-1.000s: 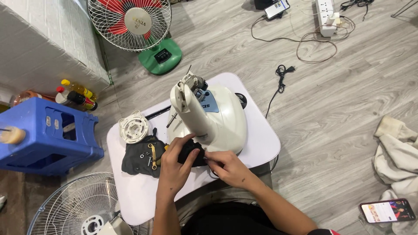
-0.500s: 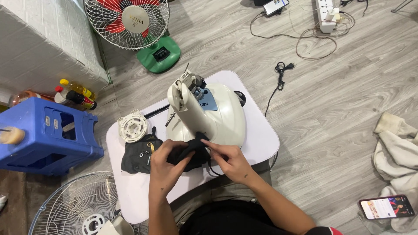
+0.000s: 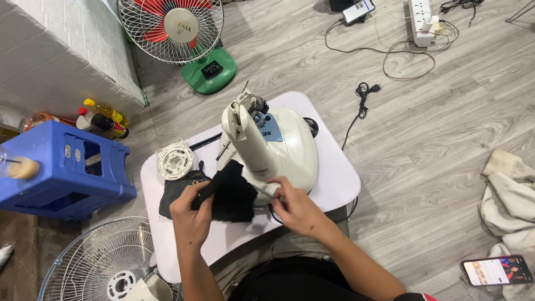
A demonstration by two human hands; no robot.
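Note:
A white sewing machine (image 3: 273, 146) stands on a small white table (image 3: 334, 184). My left hand (image 3: 189, 214) grips the left edge of a piece of black fabric (image 3: 231, 192) lifted just in front of the machine. My right hand (image 3: 292, 207) pinches the fabric's right edge close to the machine's base. More black cloth with a gold zip (image 3: 173, 192) lies on the table under my left hand. A white round spool-like part (image 3: 174, 161) sits at the table's back left.
A blue plastic stool (image 3: 67, 170) with bottles (image 3: 106, 120) behind it stands to the left. A red-bladed fan with green base (image 3: 184, 33) is at the back, another fan (image 3: 100, 265) at the lower left. Cables, a power strip (image 3: 422, 19), cloths (image 3: 510, 192) and a phone (image 3: 497, 270) lie on the floor.
Both hands have raised the black fabric off the table and spread it wider; my left hand moved up and left with its edge.

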